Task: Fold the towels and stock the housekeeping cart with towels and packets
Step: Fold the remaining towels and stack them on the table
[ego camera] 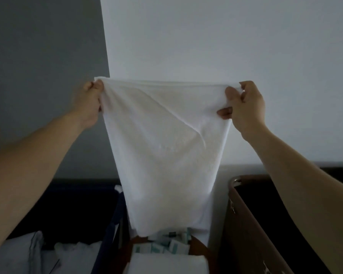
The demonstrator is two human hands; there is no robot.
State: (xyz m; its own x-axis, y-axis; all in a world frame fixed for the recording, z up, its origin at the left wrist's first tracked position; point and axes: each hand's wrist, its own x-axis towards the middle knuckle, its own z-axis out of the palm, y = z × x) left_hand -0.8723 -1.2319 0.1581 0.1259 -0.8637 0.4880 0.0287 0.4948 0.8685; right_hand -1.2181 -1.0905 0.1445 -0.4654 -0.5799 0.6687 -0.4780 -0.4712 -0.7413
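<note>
Head | left hand [90, 104], right hand [246, 107] raised, outstretched | pinch towel [164, 145] corners

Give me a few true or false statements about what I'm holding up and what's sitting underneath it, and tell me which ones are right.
1. The left hand and right hand each grip a top corner of the white towel. True.
2. The white towel is spread flat on a table. False: it hangs in the air from both hands.
3. Packets lie below the towel's lower edge. True.
4. The left hand holds a packet. False: it grips only the towel.
5. A folded towel lies in front of the packets, nearer the camera. True.
</note>
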